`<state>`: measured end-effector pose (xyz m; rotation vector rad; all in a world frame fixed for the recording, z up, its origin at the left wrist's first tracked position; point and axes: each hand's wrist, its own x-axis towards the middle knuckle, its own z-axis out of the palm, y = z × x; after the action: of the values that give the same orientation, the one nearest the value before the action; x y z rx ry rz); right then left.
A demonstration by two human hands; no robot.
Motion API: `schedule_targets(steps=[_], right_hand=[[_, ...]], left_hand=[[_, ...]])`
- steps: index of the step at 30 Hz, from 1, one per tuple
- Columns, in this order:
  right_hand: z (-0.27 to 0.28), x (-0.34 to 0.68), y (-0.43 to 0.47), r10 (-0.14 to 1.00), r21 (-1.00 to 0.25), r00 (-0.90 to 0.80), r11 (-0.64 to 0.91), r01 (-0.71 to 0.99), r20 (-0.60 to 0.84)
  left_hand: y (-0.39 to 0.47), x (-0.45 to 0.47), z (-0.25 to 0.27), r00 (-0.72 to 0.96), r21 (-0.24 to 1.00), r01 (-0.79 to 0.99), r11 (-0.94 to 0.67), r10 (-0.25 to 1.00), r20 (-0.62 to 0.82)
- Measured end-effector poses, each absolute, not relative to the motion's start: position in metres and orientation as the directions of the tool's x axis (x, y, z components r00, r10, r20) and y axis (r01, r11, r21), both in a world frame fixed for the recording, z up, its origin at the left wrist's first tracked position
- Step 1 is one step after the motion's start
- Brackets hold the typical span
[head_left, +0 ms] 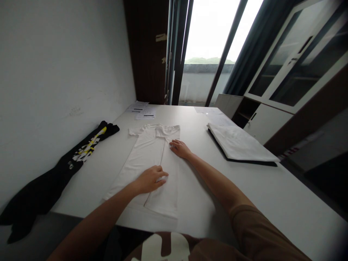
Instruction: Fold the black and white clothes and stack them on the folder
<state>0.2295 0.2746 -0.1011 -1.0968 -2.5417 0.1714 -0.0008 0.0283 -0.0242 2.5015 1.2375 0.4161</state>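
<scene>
Brown shirt (214, 249) nearest, a person's left hand (150, 178) and right hand (180, 148), fingers bent, grip unclear, rest on a creased white T-shirt (148, 153), one side folded over, at twelve o'clock.

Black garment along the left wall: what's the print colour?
White and yellow print on the black garment; head view.
</scene>
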Motion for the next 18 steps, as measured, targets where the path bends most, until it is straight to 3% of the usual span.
schedule_targets(steps=[18], right_hand=[[-0.1038,0.2296,0.2771,0.735,-0.283,-0.620,0.678,0.679,0.274]], left_hand=[[0.0295,-0.0003,-0.0250,0.583,0.400,0.714,-0.574,0.804,0.113]])
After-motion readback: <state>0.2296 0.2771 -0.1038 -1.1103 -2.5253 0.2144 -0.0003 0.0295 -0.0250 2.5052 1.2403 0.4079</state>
